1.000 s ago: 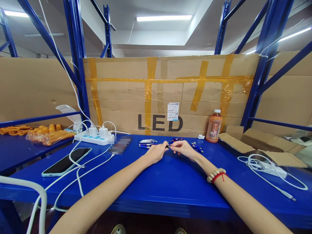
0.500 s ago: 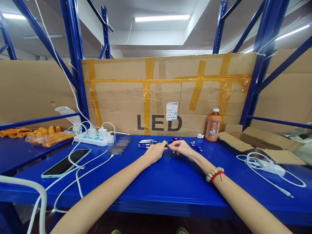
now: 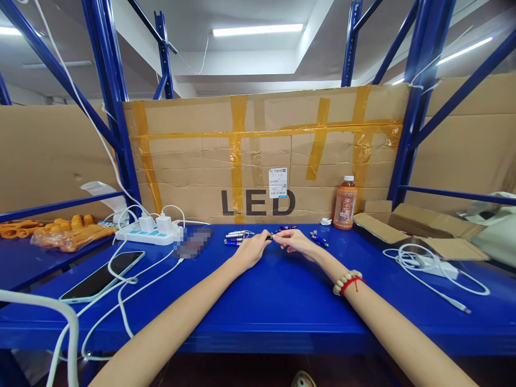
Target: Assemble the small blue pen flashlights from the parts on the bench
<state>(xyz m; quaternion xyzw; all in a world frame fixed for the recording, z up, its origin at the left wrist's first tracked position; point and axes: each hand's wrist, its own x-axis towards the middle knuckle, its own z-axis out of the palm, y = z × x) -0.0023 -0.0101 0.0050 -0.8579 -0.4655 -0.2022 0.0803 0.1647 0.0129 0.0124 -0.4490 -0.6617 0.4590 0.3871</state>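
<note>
My left hand (image 3: 250, 251) is closed around a small black piece (image 3: 269, 237), whose tip shows between its thumb and fingers. Facing it, my right hand (image 3: 297, 241) pinches at the other end of that piece, fingertips almost meeting those of the left. Most of what they hold is hidden. Just left of my left hand lie several silver and blue pens (image 3: 233, 242). Another group of blue pens (image 3: 319, 238) rests to the right of my right hand. Behind the right fingers, dark red and blue pens (image 3: 287, 228) are partly covered.
A white power strip (image 3: 151, 234) with plugged-in chargers, a phone (image 3: 102, 276) and loose white cables lie on the left of the blue table (image 3: 258, 317). On the right stand a drink bottle (image 3: 345, 203), an open cardboard box (image 3: 419, 228) and a coiled white cable (image 3: 427, 263).
The view has shifted slightly, so most things sit further left. Both hands stay together at the small black piece, with the right fingers a little more spread.
</note>
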